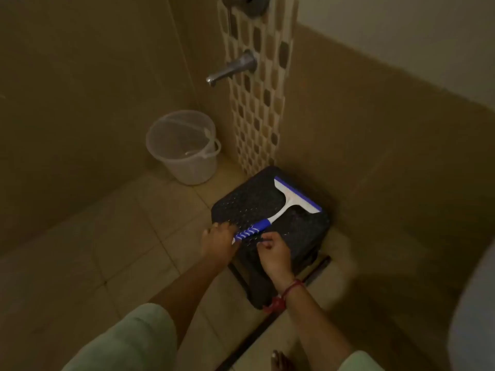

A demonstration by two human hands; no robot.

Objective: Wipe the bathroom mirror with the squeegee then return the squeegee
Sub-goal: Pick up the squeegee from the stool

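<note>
A white squeegee (288, 200) with a blue blade edge and a blue-and-white ribbed handle lies on top of a black perforated plastic stool (249, 202) in the corner. My left hand (218, 243) rests on the near end of the handle, fingers curled over it. Just right of the handle, my right hand (274, 254) hovers over the stool's front edge with its fingers bent and nothing visibly in them. No mirror is in view.
A translucent white bucket (184, 145) stands on the tiled floor to the back left. A metal tap (233, 68) juts from the mosaic strip on the wall above. A floor drain channel (316, 269) runs beside the stool. A white fixture (474, 311) is at the right edge.
</note>
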